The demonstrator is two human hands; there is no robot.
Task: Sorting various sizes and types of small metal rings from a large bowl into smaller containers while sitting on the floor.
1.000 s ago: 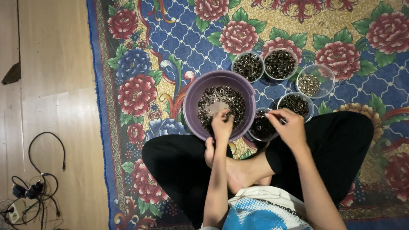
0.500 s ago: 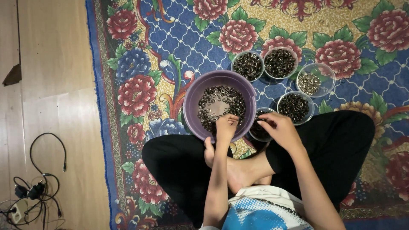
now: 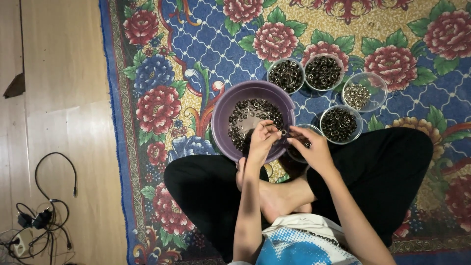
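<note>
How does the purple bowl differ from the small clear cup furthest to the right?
The purple bowl is opaque and much wider; the clear cup is see-through and small. Both hands, left hand and right hand, work at the purple bowl's rim, while the clear cup sits apart, untouched. Both hold small dark rings.

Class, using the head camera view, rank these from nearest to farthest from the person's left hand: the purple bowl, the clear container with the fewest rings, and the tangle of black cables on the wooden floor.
1. Purple bowl: directly under the left hand.
2. Clear container: up and to the right, on the floral rug.
3. Black cables: far left, on the wooden floor.
</note>
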